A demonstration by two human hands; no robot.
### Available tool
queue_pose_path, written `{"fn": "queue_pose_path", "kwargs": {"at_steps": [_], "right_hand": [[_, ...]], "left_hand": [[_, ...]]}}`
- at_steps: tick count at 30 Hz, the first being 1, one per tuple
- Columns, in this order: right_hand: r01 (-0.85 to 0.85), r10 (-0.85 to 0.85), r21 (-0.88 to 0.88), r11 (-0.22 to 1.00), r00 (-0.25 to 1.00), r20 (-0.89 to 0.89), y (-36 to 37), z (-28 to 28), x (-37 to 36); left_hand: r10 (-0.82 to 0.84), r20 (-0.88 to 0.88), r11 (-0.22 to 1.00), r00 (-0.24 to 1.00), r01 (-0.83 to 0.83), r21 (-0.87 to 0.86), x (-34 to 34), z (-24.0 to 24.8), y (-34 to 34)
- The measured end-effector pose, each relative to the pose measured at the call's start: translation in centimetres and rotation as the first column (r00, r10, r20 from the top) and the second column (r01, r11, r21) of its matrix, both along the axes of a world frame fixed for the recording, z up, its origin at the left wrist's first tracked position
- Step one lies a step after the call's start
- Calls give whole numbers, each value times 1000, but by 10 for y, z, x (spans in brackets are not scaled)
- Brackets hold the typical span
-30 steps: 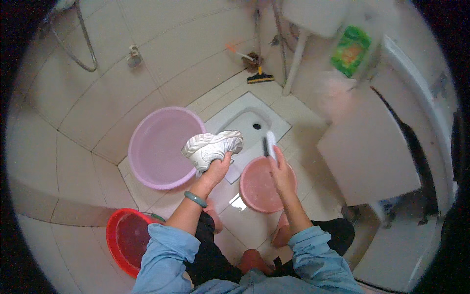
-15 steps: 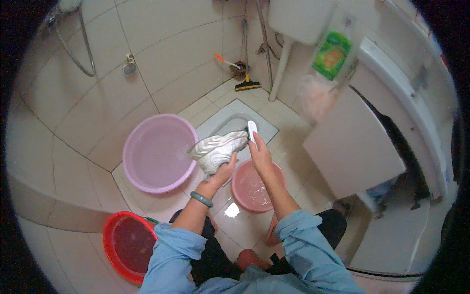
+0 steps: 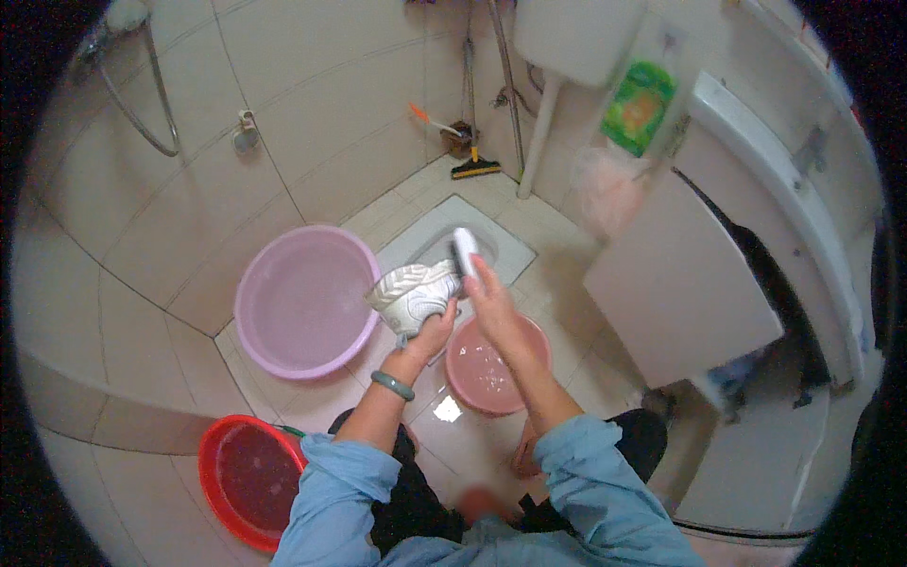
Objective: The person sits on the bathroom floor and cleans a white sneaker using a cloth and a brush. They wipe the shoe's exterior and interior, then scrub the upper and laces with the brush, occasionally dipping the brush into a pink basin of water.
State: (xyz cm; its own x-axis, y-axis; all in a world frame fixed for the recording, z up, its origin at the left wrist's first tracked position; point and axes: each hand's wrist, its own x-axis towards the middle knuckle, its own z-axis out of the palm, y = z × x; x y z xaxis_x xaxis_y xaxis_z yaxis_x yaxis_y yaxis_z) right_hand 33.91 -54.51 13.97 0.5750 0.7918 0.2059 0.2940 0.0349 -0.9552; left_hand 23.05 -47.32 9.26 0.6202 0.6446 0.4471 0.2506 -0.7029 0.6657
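A white shoe is held up in front of me by my left hand, which grips it from below and wears a grey-green bangle on its wrist. My right hand is closed around a scrubbing brush with a white back and dark bristles. The bristles press against the end of the shoe on its right side. Beneath my right forearm stands a pink basin with water in it. To the left of the shoe is a larger lilac basin.
At lower left stands a red bucket with dark liquid in it. A squat toilet is set in the tiled floor ahead. A floor squeegee leans in the far corner; a white cabinet door juts out at right.
My right hand has moved the brush a little to the left, tilting it over the end of the shoe. The shoe stays in my left hand, turned only slightly.
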Motion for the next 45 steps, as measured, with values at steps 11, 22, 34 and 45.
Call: {"fn": "queue_pose_path", "kwargs": {"at_steps": [11,22,34,45], "right_hand": [[13,-14,3,1000,999,32,-2,10,1],[-108,100,39,993,980,174,3,27,-41],[195,-176,59,979,954,-243,-11,-32,56],[-148,186,-166,975,952,243,-24,54,60]], "left_hand": [[-9,2,991,1000,9,-135,6,31,5],[60,198,933,978,15,-359,-10,-12,17],[222,613,533,758,432,-728,-17,48,11],[396,644,399,654,509,-763,-20,66,14]]}}
